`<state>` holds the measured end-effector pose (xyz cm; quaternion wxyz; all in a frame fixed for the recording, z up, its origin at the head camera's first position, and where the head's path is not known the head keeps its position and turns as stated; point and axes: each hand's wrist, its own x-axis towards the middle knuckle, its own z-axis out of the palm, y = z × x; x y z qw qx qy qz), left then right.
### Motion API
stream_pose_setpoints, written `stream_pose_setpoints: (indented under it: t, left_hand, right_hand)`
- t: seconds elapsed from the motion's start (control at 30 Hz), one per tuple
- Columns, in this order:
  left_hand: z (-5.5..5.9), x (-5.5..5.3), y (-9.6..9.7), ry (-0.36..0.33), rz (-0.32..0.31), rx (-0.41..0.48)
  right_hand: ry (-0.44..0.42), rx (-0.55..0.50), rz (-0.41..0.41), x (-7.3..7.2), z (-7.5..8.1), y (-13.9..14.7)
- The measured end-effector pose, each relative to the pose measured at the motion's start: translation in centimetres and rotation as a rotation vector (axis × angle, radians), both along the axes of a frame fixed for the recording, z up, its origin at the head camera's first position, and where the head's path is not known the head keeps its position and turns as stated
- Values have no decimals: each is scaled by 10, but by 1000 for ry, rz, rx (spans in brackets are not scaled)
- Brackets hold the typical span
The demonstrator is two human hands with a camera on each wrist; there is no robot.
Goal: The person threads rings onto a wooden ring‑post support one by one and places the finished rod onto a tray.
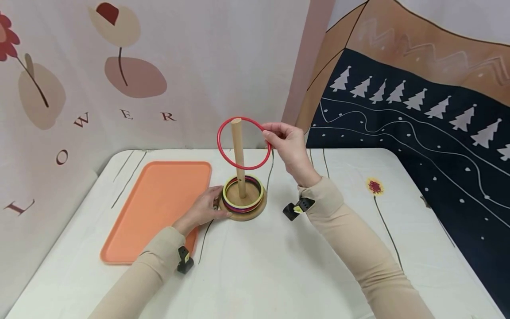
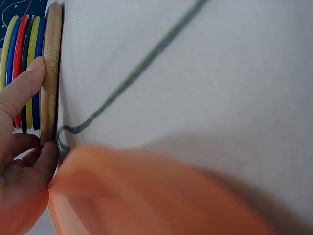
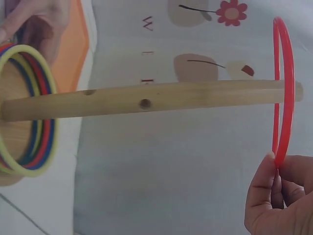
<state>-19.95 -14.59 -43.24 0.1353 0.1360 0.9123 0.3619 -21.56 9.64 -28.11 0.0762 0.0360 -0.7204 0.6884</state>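
My right hand (image 1: 292,148) pinches a thin red ring (image 1: 248,168) at its right side, between thumb and fingers. In the right wrist view that ring (image 3: 290,63) encircles the top of a wooden peg (image 3: 195,97), whose tip pokes out just past it. The peg rises upright from a round wooden base (image 1: 244,217). Several colored rings (image 2: 20,49), yellow, blue, red and dark green, lie stacked around the peg's foot. My left hand (image 1: 204,206) grips the left edge of the base, one digit on its rim beside the stack.
An orange tray (image 1: 167,199) lies flat left of the peg stand, beneath my left wrist. White cloth (image 1: 255,274) printed with a flower and stems covers the table. Behind it hang a printed pale curtain (image 1: 223,66) and a dark fabric with trees (image 1: 382,119).
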Motion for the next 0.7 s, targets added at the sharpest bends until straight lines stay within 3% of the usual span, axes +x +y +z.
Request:
stream_pose_setpoints:
  t: [0.4, 0.7]
  left_hand:
    - [-1, 0, -1, -5, -3, -2]
    - [-1, -1, -2, 2, -8, 11]
  right_hand:
    - [-161, 161, -36, -8, -75, -5]
    - [-202, 240, -52, -6, -100, -12]
